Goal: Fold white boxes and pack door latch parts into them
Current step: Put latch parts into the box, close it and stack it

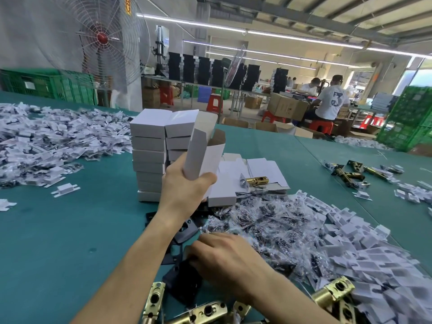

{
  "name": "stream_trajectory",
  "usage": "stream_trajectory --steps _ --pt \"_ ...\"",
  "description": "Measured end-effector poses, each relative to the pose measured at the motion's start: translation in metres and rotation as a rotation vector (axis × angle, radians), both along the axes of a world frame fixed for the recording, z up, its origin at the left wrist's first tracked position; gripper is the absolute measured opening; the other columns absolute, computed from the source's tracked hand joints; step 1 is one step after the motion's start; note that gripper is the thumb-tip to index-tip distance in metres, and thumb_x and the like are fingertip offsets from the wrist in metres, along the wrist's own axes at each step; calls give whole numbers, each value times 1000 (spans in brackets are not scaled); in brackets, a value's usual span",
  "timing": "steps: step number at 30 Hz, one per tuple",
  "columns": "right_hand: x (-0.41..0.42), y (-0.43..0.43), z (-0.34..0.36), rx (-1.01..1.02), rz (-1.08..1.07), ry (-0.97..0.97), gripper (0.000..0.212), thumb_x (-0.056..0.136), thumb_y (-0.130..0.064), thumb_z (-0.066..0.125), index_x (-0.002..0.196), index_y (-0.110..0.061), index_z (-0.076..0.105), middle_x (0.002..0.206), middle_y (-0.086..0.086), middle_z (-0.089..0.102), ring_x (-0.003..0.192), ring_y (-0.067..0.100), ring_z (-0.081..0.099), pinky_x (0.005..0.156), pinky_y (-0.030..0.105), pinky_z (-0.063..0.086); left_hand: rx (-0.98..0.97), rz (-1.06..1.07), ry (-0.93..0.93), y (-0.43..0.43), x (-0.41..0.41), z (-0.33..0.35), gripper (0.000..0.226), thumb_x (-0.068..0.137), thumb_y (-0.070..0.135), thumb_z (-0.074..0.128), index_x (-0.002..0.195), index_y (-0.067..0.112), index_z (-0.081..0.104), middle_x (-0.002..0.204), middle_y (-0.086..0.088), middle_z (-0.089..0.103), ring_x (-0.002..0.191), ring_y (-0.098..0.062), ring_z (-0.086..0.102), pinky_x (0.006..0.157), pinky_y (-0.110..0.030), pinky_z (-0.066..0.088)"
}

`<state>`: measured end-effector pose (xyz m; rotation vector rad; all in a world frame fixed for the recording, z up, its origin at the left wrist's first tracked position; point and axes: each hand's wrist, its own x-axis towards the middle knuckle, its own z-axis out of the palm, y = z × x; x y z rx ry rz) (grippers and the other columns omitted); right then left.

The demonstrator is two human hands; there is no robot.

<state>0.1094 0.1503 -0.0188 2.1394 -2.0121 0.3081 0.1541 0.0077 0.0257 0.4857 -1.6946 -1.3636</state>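
Item one: your left hand [184, 183], raised above the green table [58, 230], fingers and thumb wrapped round the lower end of a white box [203, 150] that stands tilted, top flaps open and brown inside showing. Item two: your right hand [224, 256], low and palm down at the edge of the black plates [184, 230], fingers bent toward them; you cannot tell from this view whether they pinch one or only touch. Item three: a stack of closed white boxes [149, 155], two columns, directly behind the held box. Item four: flat box blanks [257, 167], lying just right of the stack, with one brass latch [253, 181] resting on top of them. Item five: bagged screws [268, 230] in clear plastic, heaped between the blanks and your right hand. Item six: white card inserts [362, 253], a large pile to your right, touching the bags; a second pile of inserts [46, 141] spreads across the far left of the table. Item seven: brass latch bodies [203, 312] at the near edge below your right forearm, and more latches [350, 171] well apart on the far right. Background: a caged fan [105, 40], green crates [46, 83], seated workers [329, 101].
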Motion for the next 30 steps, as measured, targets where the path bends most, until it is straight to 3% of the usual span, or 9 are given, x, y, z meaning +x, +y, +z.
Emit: stream_trajectory --steps 3,6,9,12,16,19,21,25,30 --pt "0 5 1 38 15 27 16 86 -24 48 95 -16 58 83 2 62 72 26 63 49 33 47 -2 -12 -1 2 -1 -1 20 67 28 73 86 32 69 80 7 69 70 -10 63 54 -25 55" --pt "-1 5 3 4 -14 92 11 77 -23 58 87 -16 58 76 -1 62 68 22 62 45 28 43 -23 -8 -10 2 -1 -2 19 66 30 72 83 36 66 75 11 67 66 -5 60 52 -20 52" --pt "-2 2 7 16 4 46 14 84 -21 58 95 -12 60 87 5 64 82 26 61 64 36 53 -31 1 -12 2 -1 -2 17 66 30 72 81 34 65 72 11 66 64 -1 57 50 -15 46" --pt "-3 4 5 171 -9 -68 36 85 -36 71 114 -16 60 105 7 60 100 27 56 78 38 46 -25 -2 -16 2 -2 -2 17 66 30 72 83 30 67 80 4 68 66 -3 58 52 -17 48" --pt "-6 8 3 213 -62 -192 41 83 -45 73 118 -26 63 118 0 55 112 19 48 88 36 45 -35 -4 -38 4 -3 -3 21 67 31 73 86 30 68 85 0 69 76 -16 63 56 -32 55" --pt "-10 9 4 262 -56 -268 36 88 -47 68 116 -24 67 128 -2 58 117 18 52 98 40 46 -22 -9 -38 4 -2 -4 21 67 32 73 88 31 69 85 3 70 80 -17 65 60 -36 58" --pt "-12 9 5 291 -58 -299 30 93 -43 62 116 -24 68 118 -1 65 110 17 58 96 41 48 -10 -11 -42 3 -2 -4 22 67 32 73 89 32 69 86 5 71 82 -16 66 62 -40 59" --pt "-10 8 7 289 -55 -251 28 96 -42 59 114 -22 67 105 3 67 100 21 59 87 42 51 -10 -12 -39 4 -3 -4 22 65 31 73 87 30 69 85 3 71 81 -18 66 58 -30 58" --pt "-4 8 3 245 -20 -42 34 103 -44 42 121 -20 58 109 5 68 105 27 58 91 43 49 -2 -36 -39 5 -2 -3 21 67 31 73 87 35 69 84 6 70 84 -21 67 63 -46 62"
